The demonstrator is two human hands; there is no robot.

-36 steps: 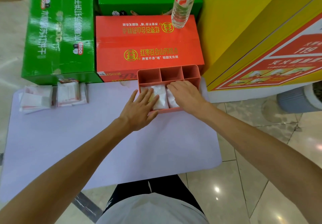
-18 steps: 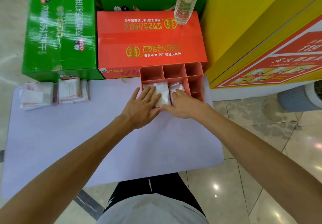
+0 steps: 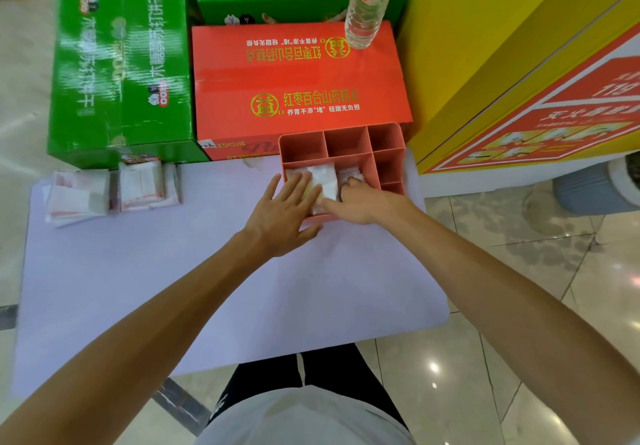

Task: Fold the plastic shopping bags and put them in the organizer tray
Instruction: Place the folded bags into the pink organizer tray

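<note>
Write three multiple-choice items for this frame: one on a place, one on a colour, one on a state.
1. Where does the bottle stand?
A. on the red box
B. on the table
C. in the tray

2. What colour is the tray?
A. green
B. salmon pink
C. blue

3. How is the left hand?
A. clenched in a fist
B. gripping the bottle
C. flat, fingers straight, on a folded bag in the tray

Key: 1 A, its base sits on the box top. 2 B, the tray walls are pink. 3 C, straight fingers lie over the white bag in the front compartment.
</note>
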